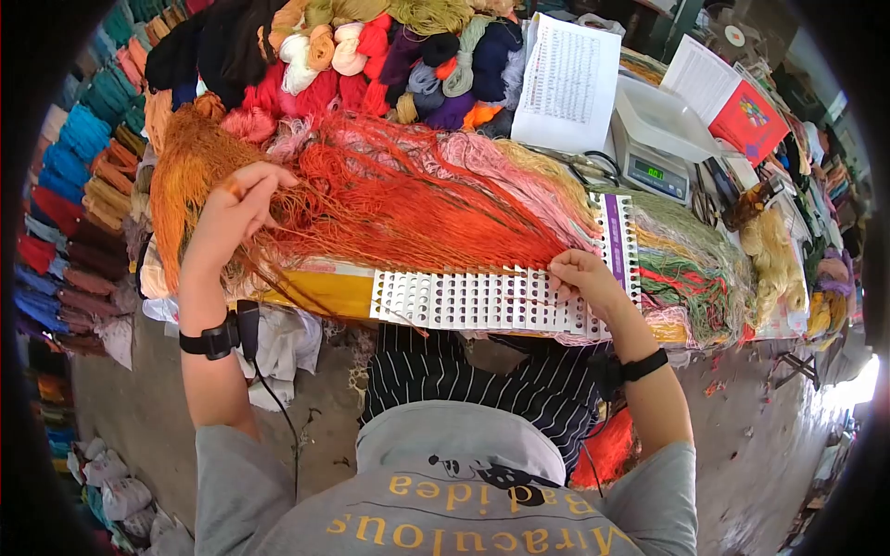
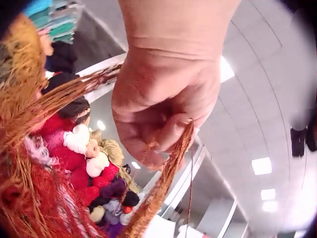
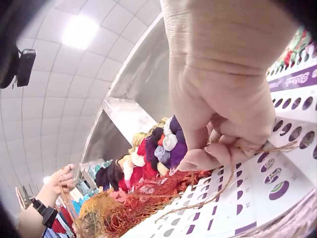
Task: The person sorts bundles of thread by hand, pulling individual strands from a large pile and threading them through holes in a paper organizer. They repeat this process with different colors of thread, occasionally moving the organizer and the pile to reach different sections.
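My left hand (image 1: 243,211) is raised at the left over the piled threads, a bundle of rust-orange thread (image 2: 166,186) pinched in its curled fingers. A thin brown strand (image 2: 190,193) hangs beside that bundle. Toward the right, my right hand (image 1: 589,283) is low over a row of overlapping white punched thread cards (image 1: 445,301) along the table's front edge. Its thumb and fingers pinch a thin brown thread (image 3: 231,171), whose loose length trails across the cards. Long red-orange threads (image 1: 445,208) spread from the cards back over the table.
Wound skeins (image 1: 348,56) are heaped at the back. A printed sheet (image 1: 567,88), scissors (image 1: 603,165) and a digital scale (image 1: 654,176) with a clear tray stand at the back right. Another card (image 1: 616,232) with a purple strip, and green and red threads (image 1: 695,278), lie at the right.
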The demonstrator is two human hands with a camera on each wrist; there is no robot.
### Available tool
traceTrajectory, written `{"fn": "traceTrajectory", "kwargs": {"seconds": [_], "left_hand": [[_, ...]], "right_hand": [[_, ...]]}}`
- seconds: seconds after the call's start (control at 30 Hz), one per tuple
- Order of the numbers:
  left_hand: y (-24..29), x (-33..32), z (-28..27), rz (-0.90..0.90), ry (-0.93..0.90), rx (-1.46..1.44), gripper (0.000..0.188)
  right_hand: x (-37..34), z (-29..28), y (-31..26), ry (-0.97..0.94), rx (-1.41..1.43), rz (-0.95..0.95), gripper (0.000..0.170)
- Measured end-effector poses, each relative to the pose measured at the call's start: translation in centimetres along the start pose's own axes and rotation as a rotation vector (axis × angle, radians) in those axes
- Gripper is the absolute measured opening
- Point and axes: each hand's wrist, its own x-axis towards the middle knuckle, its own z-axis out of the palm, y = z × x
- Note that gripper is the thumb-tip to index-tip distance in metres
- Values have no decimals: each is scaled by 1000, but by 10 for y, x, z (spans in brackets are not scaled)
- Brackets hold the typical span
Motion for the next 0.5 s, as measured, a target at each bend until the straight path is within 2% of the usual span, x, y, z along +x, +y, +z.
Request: {"fn": "traceTrajectory", "kwargs": {"seconds": [0.03, 0.07, 0.13, 0.17, 0.27, 0.33, 0.43, 0.47, 0.5], "left_hand": [[-10, 1, -7, 40, -112, -320, 20], [-11, 2, -7, 42, -114, -318, 20], [-12, 3, -5, 318, -126, -1046, 21], [-7, 3, 0, 319, -125, -1047, 21], [20, 3, 28, 264, 274, -1213, 30], [14, 9, 40, 277, -39, -1266, 39], [43, 16, 100, 227, -342, -1101, 44], [53, 18, 123, 142, -413, -1002, 54], [55, 20, 144, 145, -581, -961, 57]], "right_hand": [[-2, 0, -2, 20, 29, -24, 12], [-4, 0, -4, 39, 56, -48, 12], [-8, 1, -11, 56, 68, -81, 11], [-11, 2, -16, 72, 79, -114, 11], [-20, 10, -36, 36, 51, -215, 10], [-29, 18, -53, 36, 5, -245, 11], [-45, 34, -79, 25, -57, -312, 12], [-50, 39, -87, 16, -73, -353, 11], [-56, 43, -94, -7, -52, -403, 11]]}}
